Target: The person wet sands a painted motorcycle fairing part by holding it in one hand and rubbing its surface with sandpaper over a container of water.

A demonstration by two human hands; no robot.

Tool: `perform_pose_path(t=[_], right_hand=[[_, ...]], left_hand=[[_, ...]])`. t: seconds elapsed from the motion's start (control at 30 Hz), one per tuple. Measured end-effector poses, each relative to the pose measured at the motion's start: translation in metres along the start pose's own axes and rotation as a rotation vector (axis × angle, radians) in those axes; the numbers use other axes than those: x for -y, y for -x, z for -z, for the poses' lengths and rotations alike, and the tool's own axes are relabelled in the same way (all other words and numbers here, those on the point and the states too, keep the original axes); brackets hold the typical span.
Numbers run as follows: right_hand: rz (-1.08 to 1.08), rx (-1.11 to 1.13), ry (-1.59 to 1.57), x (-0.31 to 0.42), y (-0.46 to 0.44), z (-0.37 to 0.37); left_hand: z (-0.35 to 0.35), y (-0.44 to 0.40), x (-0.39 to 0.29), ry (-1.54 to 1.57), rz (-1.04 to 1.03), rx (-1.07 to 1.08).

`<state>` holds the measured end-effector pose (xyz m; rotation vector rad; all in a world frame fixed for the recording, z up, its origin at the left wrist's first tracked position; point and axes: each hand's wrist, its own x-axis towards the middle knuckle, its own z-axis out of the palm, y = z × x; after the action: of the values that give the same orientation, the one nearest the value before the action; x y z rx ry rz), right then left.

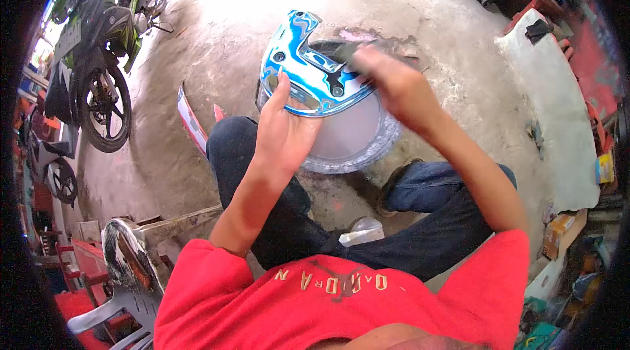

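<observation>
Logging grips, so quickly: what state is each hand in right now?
Left hand: closed on the blue-and-white panel, thumb on top.
Right hand: blurred over the panel; whether it grips the dark thing by its fingers cannot be told.

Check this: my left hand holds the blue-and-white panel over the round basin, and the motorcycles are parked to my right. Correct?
No, the head view shows the motorcycles parked to your left. Your left hand does hold the blue-and-white panel over the round basin.
</observation>
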<state>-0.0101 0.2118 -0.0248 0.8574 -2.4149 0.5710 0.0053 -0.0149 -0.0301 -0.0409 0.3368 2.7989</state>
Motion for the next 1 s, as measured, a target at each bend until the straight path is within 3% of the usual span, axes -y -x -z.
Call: perform_pose_path(t=[0.07, 0.17, 0.27, 0.3, 0.4, 0.43, 0.5, 0.57, 0.7, 0.73, 0.8, 0.83, 0.93, 1.0], right_hand=[[-0.088, -0.014, 0.017, -0.006, 0.001, 0.001], [0.224, 0.064, -0.093, 0.049, 0.01, 0.001], [0.282, 0.094, -0.089, 0.041, 0.005, 0.007], [0.163, 0.026, -0.059, 0.025, 0.0, 0.007], [-0.01, 0.018, 0.081, -0.004, 0.007, -0.004], [0.058, 0.025, 0.005, 0.011, 0.009, -0.003], [0.236, 0.073, -0.084, 0.054, 0.012, 0.0], [0.242, 0.098, -0.101, 0.047, 0.006, 0.008], [-0.011, 0.015, 0.035, 0.005, 0.0, 0.006], [-0.049, 0.031, 0.079, 0.004, 0.002, 0.006], [0.107, 0.049, -0.003, 0.034, 0.009, 0.004], [0.194, 0.097, -0.022, 0.05, 0.009, 0.008], [0.221, 0.117, -0.098, 0.047, 0.002, 0.016], [0.053, 0.03, -0.054, 0.016, -0.001, 0.011]], left_hand=[[-0.005, 0.002, 0.003, -0.031, -0.034, -0.035], [0.014, -0.003, -0.004, -0.059, 0.123, 0.027], [0.017, -0.005, -0.006, -0.016, 0.131, 0.125], [-0.001, -0.002, 0.002, 0.007, 0.0, -0.059], [0.0, -0.003, 0.004, 0.022, -0.004, -0.073], [0.001, -0.002, 0.004, -0.062, -0.001, -0.078], [0.026, -0.006, -0.007, -0.061, 0.151, 0.108], [0.033, -0.004, -0.01, -0.033, 0.264, 0.301], [-0.007, 0.003, 0.005, -0.011, 0.023, -0.065], [-0.009, 0.004, 0.005, -0.036, 0.03, -0.061], [-0.009, 0.003, 0.007, -0.083, 0.039, -0.046], [0.008, -0.001, 0.0, -0.013, 0.189, 0.156], [0.005, 0.002, 0.001, -0.062, 0.147, 0.051], [-0.006, 0.002, 0.006, -0.072, 0.037, -0.07]])
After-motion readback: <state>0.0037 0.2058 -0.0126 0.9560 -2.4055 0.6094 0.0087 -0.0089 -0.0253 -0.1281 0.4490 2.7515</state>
